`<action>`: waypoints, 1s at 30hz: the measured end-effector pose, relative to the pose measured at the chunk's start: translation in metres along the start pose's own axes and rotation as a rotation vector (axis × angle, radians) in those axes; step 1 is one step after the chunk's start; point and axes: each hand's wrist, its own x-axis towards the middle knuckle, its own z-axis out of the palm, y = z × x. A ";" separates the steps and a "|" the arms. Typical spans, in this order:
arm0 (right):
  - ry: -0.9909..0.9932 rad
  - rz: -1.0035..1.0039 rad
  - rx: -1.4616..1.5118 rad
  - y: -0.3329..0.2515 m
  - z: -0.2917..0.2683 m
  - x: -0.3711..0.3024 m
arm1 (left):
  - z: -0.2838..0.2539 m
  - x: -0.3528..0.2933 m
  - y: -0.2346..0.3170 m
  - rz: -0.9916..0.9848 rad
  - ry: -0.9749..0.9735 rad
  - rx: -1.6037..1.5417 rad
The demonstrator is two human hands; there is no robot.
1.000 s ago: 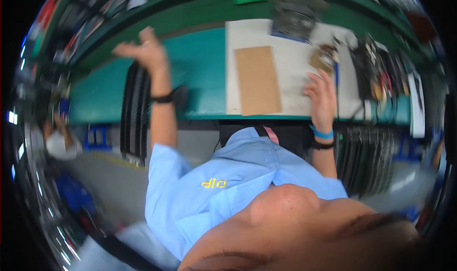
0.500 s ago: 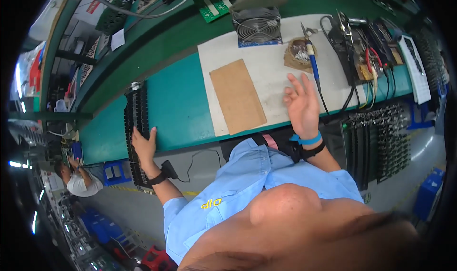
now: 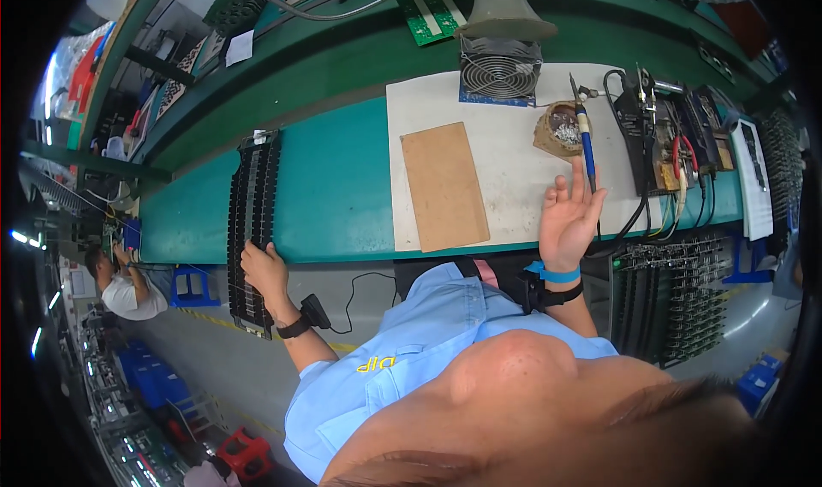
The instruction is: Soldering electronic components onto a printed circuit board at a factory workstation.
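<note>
My left hand (image 3: pixel 266 274) is closed on the right side of a long black slotted rack (image 3: pixel 254 183), its fingers over the slots and its thumb along the edge. The rack lies across the green bench, its near end jutting past the front edge. My right hand (image 3: pixel 568 230) is open, palm up with fingers apart, over the front of the white sheet. Just beyond its fingertips lies a soldering iron (image 3: pixel 586 140) with a blue handle; whether they touch, I cannot tell. Beside the iron sits a round brown dish (image 3: pixel 561 127) with silvery bits in it.
A brown board (image 3: pixel 445 187) lies on the white sheet (image 3: pixel 522 204). Behind it stand a fan (image 3: pixel 500 69) and a grey hood (image 3: pixel 501 8). Cabled soldering equipment (image 3: pixel 664 136) fills the right side. Racked circuit boards (image 3: pixel 676 290) stand below right. Another person (image 3: pixel 128 286) works far left.
My view has turned somewhat. My left hand has slid nearer along the rack and its thumb has drawn in. My right hand has shifted nearer the iron's handle, still open.
</note>
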 end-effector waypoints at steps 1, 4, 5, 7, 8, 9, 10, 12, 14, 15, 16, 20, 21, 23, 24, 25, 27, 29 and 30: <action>-0.005 0.035 0.010 -0.001 -0.001 -0.002 | 0.000 0.000 0.000 0.010 0.015 -0.028; -0.073 0.117 -0.031 -0.004 -0.005 0.000 | 0.001 0.008 0.006 0.036 0.048 -0.088; -0.134 0.171 -0.086 -0.006 -0.008 0.000 | 0.001 0.014 0.007 0.073 0.087 -0.142; -0.201 0.231 -0.141 -0.010 -0.013 0.002 | 0.001 0.031 0.010 0.143 0.167 -0.250; -0.288 0.194 -0.264 -0.014 -0.014 0.004 | -0.001 0.043 0.016 0.169 0.180 -0.257; -0.373 0.155 -0.388 -0.017 -0.015 0.006 | -0.003 0.058 0.025 0.196 0.192 -0.263; -0.457 0.115 -0.512 -0.019 -0.015 0.006 | -0.005 0.075 0.034 0.221 0.206 -0.246; -0.476 -0.003 -0.707 -0.020 -0.014 0.004 | -0.013 0.102 0.058 0.240 0.215 -0.203; -0.502 -0.247 -1.097 -0.024 -0.015 0.005 | -0.027 0.125 0.083 0.255 0.218 -0.174; -0.499 -0.252 -1.104 -0.026 -0.015 0.004 | -0.027 0.141 0.096 0.280 0.225 -0.179; -0.493 -0.295 -1.144 -0.024 -0.016 0.004 | -0.024 0.160 0.110 0.315 0.237 -0.183; -0.481 -0.395 -1.248 -0.019 -0.009 -0.003 | -0.007 0.227 0.170 0.423 0.277 -0.203; -0.497 -0.411 -1.266 -0.019 -0.005 -0.003 | -0.006 0.241 0.182 0.437 0.269 -0.201; -0.486 -0.442 -1.301 -0.018 -0.001 -0.002 | 0.002 0.269 0.208 0.477 0.249 -0.208; -0.492 -0.447 -1.310 -0.017 0.000 -0.002 | 0.005 0.281 0.218 0.500 0.245 -0.222; -0.501 -0.451 -1.317 -0.017 0.002 -0.002 | 0.010 0.295 0.225 0.495 0.218 -0.231; -0.486 -0.468 -1.336 -0.019 0.002 -0.001 | 0.023 0.321 0.244 0.490 0.161 -0.249; -0.466 -0.503 -1.377 -0.017 0.001 0.000 | 0.035 0.337 0.269 0.505 0.139 -0.273; -0.452 -0.515 -1.401 -0.015 0.001 -0.001 | 0.044 0.343 0.280 0.495 0.112 -0.281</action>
